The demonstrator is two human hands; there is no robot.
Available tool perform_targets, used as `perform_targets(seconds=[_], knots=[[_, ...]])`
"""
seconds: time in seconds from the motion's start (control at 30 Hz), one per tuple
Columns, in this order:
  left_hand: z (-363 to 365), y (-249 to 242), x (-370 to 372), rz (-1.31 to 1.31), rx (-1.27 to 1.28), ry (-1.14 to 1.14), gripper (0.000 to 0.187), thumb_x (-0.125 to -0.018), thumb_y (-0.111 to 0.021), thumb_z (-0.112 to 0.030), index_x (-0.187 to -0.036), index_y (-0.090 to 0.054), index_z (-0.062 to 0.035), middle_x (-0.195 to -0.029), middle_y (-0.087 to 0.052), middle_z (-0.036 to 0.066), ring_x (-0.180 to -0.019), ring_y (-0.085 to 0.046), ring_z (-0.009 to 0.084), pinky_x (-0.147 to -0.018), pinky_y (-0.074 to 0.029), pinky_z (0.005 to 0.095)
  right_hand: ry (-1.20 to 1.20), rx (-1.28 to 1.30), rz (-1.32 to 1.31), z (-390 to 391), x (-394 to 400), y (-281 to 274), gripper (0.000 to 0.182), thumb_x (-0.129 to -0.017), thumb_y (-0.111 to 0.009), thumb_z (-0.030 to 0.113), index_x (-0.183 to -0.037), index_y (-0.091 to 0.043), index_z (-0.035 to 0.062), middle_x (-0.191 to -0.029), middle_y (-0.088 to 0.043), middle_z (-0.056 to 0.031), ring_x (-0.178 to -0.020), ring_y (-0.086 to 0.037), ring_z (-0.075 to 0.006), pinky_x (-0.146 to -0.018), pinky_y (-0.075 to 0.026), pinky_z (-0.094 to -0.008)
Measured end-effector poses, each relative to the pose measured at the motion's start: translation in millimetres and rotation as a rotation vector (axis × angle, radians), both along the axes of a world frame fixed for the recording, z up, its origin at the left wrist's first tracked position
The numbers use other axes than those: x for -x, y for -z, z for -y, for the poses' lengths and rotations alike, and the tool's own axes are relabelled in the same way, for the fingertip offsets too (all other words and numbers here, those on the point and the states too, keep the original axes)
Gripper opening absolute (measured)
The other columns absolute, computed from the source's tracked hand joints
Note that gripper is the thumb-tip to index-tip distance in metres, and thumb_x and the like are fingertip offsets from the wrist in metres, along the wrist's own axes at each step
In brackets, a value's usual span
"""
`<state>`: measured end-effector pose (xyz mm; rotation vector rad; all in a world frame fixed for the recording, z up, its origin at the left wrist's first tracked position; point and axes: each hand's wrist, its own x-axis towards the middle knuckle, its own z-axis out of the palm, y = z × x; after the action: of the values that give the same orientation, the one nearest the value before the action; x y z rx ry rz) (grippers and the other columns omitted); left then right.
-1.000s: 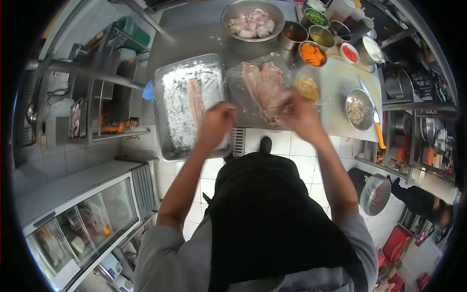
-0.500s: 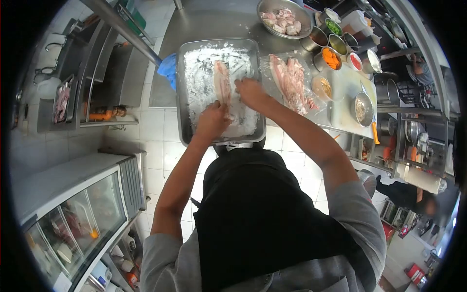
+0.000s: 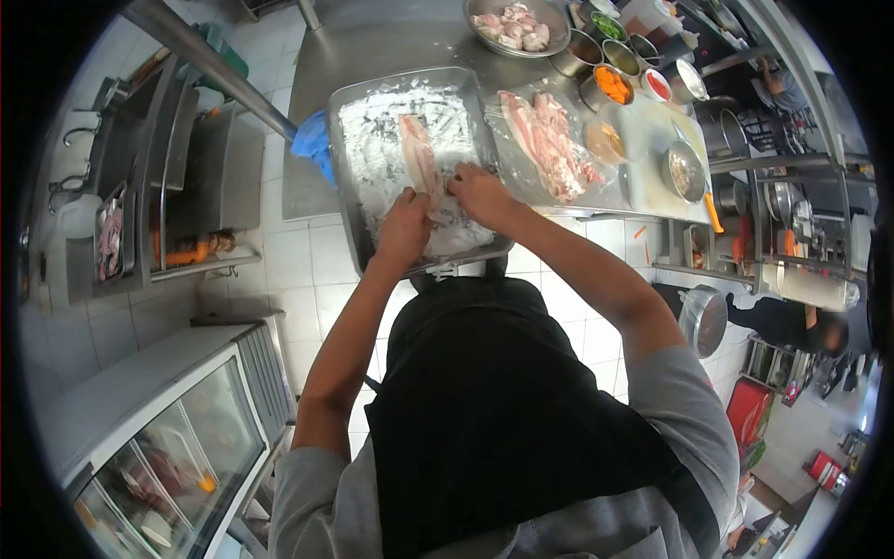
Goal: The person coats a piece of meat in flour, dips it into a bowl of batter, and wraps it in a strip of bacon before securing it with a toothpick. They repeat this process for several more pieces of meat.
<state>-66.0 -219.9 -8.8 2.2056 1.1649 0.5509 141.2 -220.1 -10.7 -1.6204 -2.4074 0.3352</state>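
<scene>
Lying lengthwise in the floured tray (image 3: 349, 168), the fish fillet (image 3: 419, 163) is pale pink and dusted white, its near end under both hands. The left hand (image 3: 405, 228) rests on the flour at the fillet's near end, fingers curled down; whether its grip is closed on the flesh cannot be told from this angle. The right hand (image 3: 477, 191) touches the fillet's right edge, fingertips bent onto it in what reads as a light pinch, though the closure is not clearly shown.

The tray sits at the near edge of the steel bench (image 3: 391, 42). Just right of it lies a stack of raw fillets (image 3: 545, 140) on clear plastic. Beyond stand a metal bowl of raw pieces (image 3: 517, 23) and small pots, one holding sliced carrot (image 3: 612, 86), one with green vegetable (image 3: 610, 28). An orange-handled knife (image 3: 710, 210) lies further right. A blue cloth (image 3: 312, 144) lies against the tray's left side.

Judgement on method: coating is best done with flat, gentle pressure along the whole length, then a turn supported at both ends, since a thin fillet is likely to tear if lifted by one tip. Excess flour should be shaken off over the tray.

No brand, label or legible writing is visible anywhere.
</scene>
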Motion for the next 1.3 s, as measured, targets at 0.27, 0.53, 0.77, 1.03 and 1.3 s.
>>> perform_targets(seconds=[0.27,0.53,0.77,1.03,1.3], knots=[[6,-7,-3,0.053,-0.052,0.021,0.016,-0.08,-0.06,0.0,-0.095,-0.056,-0.0007,-0.096,-0.057,0.021,-0.092,-0.059,0.0421,-0.08,-0.05,0.0523,0.049,-0.104,-0.41,-15,16,-20,0.015,-0.074,-0.069,0.006,-0.087,-0.063,0.0014,-0.091,-0.062,-0.0173,-0.094,-0.063,-0.0375,-0.08,-0.052,-0.045],[-10,-6,0,0.088,-0.036,-0.022,0.023,-0.08,-0.063,-0.004,-0.103,-0.059,-0.003,-0.096,-0.061,0.021,-0.089,-0.061,0.0428,-0.076,-0.049,0.0505,-0.16,-0.039,-0.564,-8,14,2,0.017,-0.074,-0.071,0.007,-0.091,-0.068,0.0023,-0.091,-0.064,-0.0167,-0.09,-0.063,-0.0374,-0.081,-0.051,-0.0455],[-33,-6,-1,0.212,-0.027,-0.203,0.023,-0.081,-0.064,-0.002,-0.104,-0.061,-0.0013,-0.097,-0.059,0.018,-0.092,-0.06,0.0409,-0.079,-0.049,0.0468,0.063,0.096,-0.535,-16,19,10,0.019,-0.077,-0.072,0.008,-0.095,-0.069,0.0018,-0.086,-0.065,-0.0194,-0.09,-0.064,-0.0388,-0.084,-0.051,-0.0449],[-27,-2,4,0.144,-0.166,0.097,0.032,-0.078,-0.067,-0.003,-0.11,-0.064,-0.0005,-0.104,-0.057,0.016,-0.103,-0.057,0.0371,-0.09,-0.048,0.0446,0.126,0.098,-0.491,-21,19,8,0.017,-0.077,-0.071,0.01,-0.087,-0.063,-0.0006,-0.082,-0.066,-0.0228,-0.083,-0.065,-0.04,-0.079,-0.052,-0.0468],[-36,7,10,0.138,0.001,0.085,0.032,-0.079,-0.063,-0.004,-0.11,-0.064,0.0041,-0.104,-0.055,0.02,-0.103,-0.055,0.0397,-0.09,-0.047,0.045,-0.019,-0.012,-0.42,-8,16,11,0.029,-0.075,-0.072,0.007,-0.103,-0.066,0.0014,-0.102,-0.059,-0.0177,-0.096,-0.062,-0.0372,-0.086,-0.051,-0.045]])
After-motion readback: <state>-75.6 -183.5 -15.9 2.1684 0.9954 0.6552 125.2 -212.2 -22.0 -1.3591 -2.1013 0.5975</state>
